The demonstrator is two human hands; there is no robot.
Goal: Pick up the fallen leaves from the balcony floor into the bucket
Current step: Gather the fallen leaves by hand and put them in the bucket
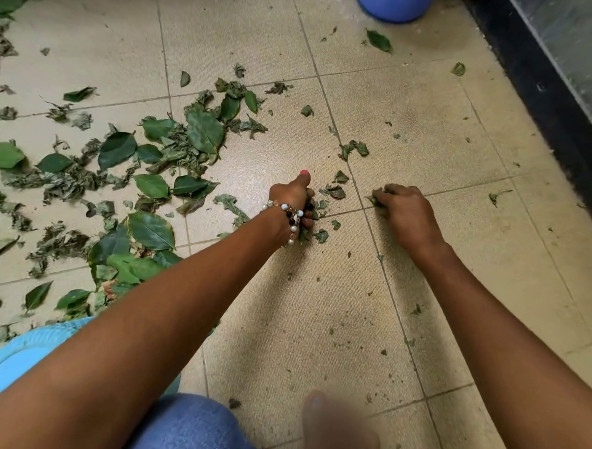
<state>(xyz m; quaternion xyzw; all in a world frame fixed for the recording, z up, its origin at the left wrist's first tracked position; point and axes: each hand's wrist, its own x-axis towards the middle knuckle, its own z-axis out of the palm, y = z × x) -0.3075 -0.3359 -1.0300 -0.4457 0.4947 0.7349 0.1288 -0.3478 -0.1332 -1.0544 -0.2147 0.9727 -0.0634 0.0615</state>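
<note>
While both hands (348,204) clutch leaves (317,235), bare tiles (326,308) lie near.

No text, label, brand, number or sign can be read anywhere in this view.
</note>
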